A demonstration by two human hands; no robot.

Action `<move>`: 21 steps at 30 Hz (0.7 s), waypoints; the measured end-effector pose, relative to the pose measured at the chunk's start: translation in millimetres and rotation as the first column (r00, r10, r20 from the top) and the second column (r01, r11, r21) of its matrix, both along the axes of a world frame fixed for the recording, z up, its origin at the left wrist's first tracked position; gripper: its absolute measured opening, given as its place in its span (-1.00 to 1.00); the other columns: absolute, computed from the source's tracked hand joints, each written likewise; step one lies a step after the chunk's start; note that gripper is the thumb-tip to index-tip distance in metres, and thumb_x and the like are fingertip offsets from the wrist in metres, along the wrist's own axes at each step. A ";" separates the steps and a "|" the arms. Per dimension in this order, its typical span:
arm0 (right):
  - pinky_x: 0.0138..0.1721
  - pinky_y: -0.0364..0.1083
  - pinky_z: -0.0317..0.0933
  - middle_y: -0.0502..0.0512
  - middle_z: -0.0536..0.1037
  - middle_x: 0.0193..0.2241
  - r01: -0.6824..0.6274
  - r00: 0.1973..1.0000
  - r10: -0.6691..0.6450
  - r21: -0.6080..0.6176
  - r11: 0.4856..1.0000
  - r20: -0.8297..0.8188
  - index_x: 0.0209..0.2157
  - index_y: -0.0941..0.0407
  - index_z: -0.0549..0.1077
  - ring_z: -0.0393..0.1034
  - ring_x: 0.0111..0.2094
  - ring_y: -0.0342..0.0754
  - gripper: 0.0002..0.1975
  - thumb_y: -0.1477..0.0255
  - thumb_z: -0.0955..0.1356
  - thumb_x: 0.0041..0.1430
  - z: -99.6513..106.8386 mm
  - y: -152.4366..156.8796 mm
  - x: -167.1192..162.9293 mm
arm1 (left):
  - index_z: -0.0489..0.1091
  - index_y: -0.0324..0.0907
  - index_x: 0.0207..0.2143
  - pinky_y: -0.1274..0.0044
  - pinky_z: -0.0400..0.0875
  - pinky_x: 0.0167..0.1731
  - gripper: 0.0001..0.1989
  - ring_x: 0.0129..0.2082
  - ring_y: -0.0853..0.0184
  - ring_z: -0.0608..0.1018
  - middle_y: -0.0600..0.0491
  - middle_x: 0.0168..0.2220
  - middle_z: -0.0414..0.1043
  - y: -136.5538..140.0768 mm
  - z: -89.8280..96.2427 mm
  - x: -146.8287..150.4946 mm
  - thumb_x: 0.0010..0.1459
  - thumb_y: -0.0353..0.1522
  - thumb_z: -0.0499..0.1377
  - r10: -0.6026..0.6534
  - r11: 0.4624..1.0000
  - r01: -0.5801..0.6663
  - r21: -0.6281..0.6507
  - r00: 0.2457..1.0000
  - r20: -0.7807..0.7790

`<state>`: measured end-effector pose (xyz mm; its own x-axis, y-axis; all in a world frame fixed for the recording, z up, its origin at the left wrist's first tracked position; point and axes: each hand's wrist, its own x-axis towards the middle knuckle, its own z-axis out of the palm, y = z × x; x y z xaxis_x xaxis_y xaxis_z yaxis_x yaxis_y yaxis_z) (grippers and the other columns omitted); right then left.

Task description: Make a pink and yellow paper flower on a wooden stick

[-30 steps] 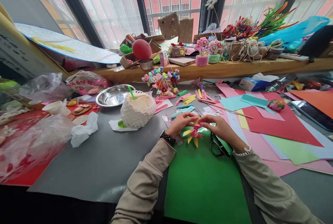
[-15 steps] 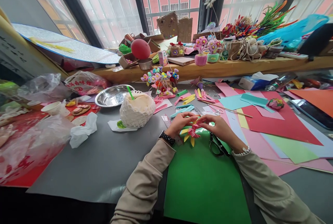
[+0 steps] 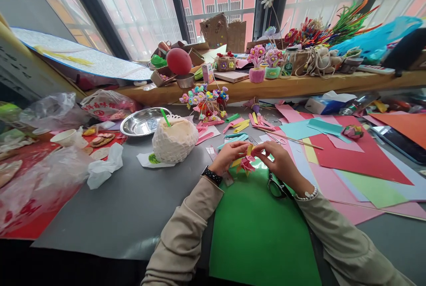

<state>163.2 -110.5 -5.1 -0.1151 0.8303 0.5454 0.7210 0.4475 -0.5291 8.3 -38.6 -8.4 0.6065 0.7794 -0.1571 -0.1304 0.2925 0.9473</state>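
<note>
Both hands meet over the far end of a green sheet [image 3: 262, 228]. Between them is a pink and yellow folded-paper flower [image 3: 246, 165] with pointed petals. My left hand [image 3: 229, 157] is closed on its left side, fingertips at a yellow strip near the top. My right hand [image 3: 278, 159] pinches the flower from the right with thumb and forefinger. The fingers partly hide the upper part of the flower. Black-handled scissors [image 3: 277, 187] lie on the sheet just below my right hand.
Coloured paper sheets [image 3: 362, 157] spread to the right, with a wooden stick [image 3: 296, 139] across them. A netted coconut [image 3: 175, 139] with a green straw and a metal plate [image 3: 143, 122] stand left. Folded strips [image 3: 238, 125] lie behind my hands; plastic bags [image 3: 43, 184] far left.
The flower has tipped and risen slightly between my fingers, its lower yellow petals now less visible. My fingers have shifted a little; the things on the table stay put.
</note>
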 end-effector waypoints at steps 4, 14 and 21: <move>-0.37 -0.08 0.15 0.07 0.45 -0.45 -0.005 0.999 0.004 0.014 1.000 0.036 -0.38 0.11 0.38 0.24 -0.45 -0.09 -0.90 0.40 0.25 0.10 1.0 -0.2 1.5 | 0.44 -0.31 -0.38 0.58 0.22 -0.40 -0.61 -0.51 0.46 0.40 0.04 -0.45 0.43 2.4 -6.0 -0.8 -0.28 -0.24 0.31 -0.094 0.995 0.095 0.009 0.993 -0.077; -0.43 -0.12 0.20 0.07 0.49 -0.41 0.144 0.978 -0.158 -0.110 0.983 -0.133 -0.38 0.13 0.38 0.29 -0.48 -0.12 -0.88 0.40 0.26 0.06 3.8 1.8 9.4 | 0.33 -0.17 -0.12 0.57 0.26 -0.29 -0.47 -0.33 0.41 0.44 0.02 -0.26 0.41 -4.7 4.3 -0.4 -0.19 -0.18 0.26 -0.225 0.963 0.238 0.126 0.968 -0.113; -0.43 -0.12 0.22 0.05 0.50 -0.41 0.130 0.974 -0.159 -0.177 0.976 -0.163 -0.38 0.12 0.40 0.30 -0.49 -0.14 -0.86 0.37 0.27 0.04 5.0 2.9 11.1 | 0.36 -0.21 -0.13 0.54 0.28 -0.25 -0.53 -0.29 0.35 0.46 -0.04 -0.21 0.42 -8.9 6.5 0.5 -0.11 -0.20 0.21 -0.200 0.947 0.230 0.226 0.968 -0.150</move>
<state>174.3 -107.6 -0.1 0.0978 0.9108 0.4010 0.6615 0.2416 -0.7100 8.8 -47.5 -1.9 0.7516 0.6563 -0.0659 0.0325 0.0629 0.9975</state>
